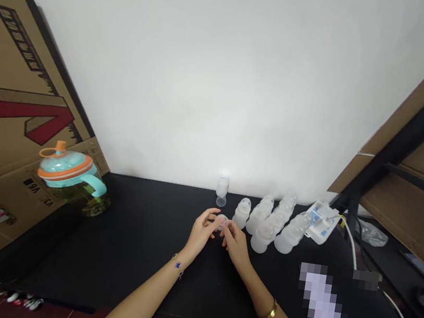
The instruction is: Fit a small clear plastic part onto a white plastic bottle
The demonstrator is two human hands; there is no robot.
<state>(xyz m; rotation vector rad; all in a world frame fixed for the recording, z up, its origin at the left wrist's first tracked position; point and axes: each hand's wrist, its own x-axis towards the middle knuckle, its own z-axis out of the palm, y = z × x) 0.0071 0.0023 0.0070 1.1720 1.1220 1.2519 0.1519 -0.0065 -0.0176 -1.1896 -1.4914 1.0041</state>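
My two bare forearms [141, 294] come in closest, reaching forward over the black table [135, 253]. Between my hands, above the tabletop, is a small clear piece [222, 220]; my left hand [200, 232] and right hand [235, 242] pinch it from either side with curled fingers. Its rounded outline faces up toward me, but my fingertips cover too much to tell its long axis. Just right, capped bottles [262, 237] stand upright, long axes vertical, domed tops upward.
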